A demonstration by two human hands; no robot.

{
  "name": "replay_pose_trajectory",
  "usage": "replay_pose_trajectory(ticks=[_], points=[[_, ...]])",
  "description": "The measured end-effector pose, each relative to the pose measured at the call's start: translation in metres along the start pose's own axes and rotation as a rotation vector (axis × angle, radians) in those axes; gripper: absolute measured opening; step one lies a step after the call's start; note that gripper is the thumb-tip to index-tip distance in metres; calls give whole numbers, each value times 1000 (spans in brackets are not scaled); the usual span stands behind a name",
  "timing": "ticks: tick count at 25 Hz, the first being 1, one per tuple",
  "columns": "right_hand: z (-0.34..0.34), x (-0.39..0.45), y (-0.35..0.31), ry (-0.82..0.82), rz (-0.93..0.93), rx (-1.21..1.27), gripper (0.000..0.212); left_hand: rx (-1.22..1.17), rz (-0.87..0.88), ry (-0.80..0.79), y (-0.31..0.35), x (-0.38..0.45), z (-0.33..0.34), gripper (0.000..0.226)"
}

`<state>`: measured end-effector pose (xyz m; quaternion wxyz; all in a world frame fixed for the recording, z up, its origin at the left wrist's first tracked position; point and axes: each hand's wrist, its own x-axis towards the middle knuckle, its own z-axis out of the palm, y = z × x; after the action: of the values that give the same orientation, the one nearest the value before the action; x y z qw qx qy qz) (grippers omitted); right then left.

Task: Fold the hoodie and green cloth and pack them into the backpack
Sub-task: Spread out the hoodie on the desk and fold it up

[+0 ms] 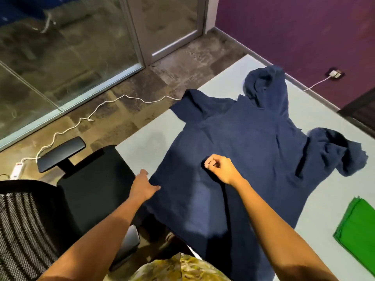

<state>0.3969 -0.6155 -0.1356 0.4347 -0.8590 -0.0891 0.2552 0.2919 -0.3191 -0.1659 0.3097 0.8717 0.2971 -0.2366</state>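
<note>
A navy blue hoodie (249,147) lies spread flat on the white table (142,142), hood pointing away, its hem hanging over the near edge. One sleeve is bent at the far left, the other bunched at the right. My left hand (144,186) rests flat with fingers apart on the hoodie's left side edge. My right hand (220,168) pinches the fabric near the middle of the body. The green cloth (359,232) lies folded on the table at the right edge of view. No backpack is visible.
A black office chair (85,185) with a mesh back stands close at the left, beside the table. A white cable (81,120) runs across the floor to a power strip (17,169). Glass partitions and a purple wall lie beyond.
</note>
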Motion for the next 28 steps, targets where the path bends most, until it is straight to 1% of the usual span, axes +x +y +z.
replay_pose_trajectory(ticks=[2, 3, 4, 5, 7, 9, 11, 13, 14, 15, 17, 19, 22, 23, 24, 25, 26, 28], points=[[-2, 43, -15, -14, 13, -42, 15, 178, 21, -130, -1, 14, -9, 38], [-2, 64, -22, -12, 29, -56, 12, 262, 24, -200, -4, 23, -10, 34], [-2, 82, -27, 5, 51, -78, 9, 338, 12, -261, -4, 28, -13, 37], [-1, 98, -29, 33, 75, -123, 13, 397, -5, -314, -2, 33, -16, 40], [-2, 126, -31, 93, 158, -330, 41, 477, -51, -407, 2, 43, -24, 46], [-6, 140, -31, 168, 247, -453, 70, 573, -99, -555, 11, 55, -32, 42], [-16, 149, -28, 220, 326, -438, 91, 695, -151, -679, 26, 71, -40, 39], [-27, 154, -20, 204, 400, -418, 107, 739, -165, -726, 47, 79, -51, 33], [-33, 155, -15, 183, 441, -419, 116, 684, -161, -706, 58, 87, -55, 33], [-39, 154, -8, 153, 489, -420, 124, 581, -150, -655, 72, 97, -58, 35], [-49, 152, 4, 80, 589, -391, 136, 362, -100, -487, 108, 120, -65, 40], [-53, 152, 11, 35, 631, -364, 142, 244, -17, -271, 140, 152, -65, 43], [-57, 159, 3, -4, 679, -354, 149, 36, 84, 107, 180, 182, -73, 43], [-59, 162, 0, -11, 700, -347, 152, 39, 94, 199, 189, 192, -75, 46], [-60, 165, -2, -18, 716, -342, 154, 97, 79, 224, 196, 202, -76, 51], [-61, 167, -3, -25, 728, -340, 155, 151, 45, 192, 202, 212, -76, 59], [-61, 168, -4, -33, 737, -337, 156, 151, -9, 124, 208, 225, -74, 67], [-62, 169, -3, -37, 747, -324, 158, -3, -133, -49, 215, 250, -66, 79]])
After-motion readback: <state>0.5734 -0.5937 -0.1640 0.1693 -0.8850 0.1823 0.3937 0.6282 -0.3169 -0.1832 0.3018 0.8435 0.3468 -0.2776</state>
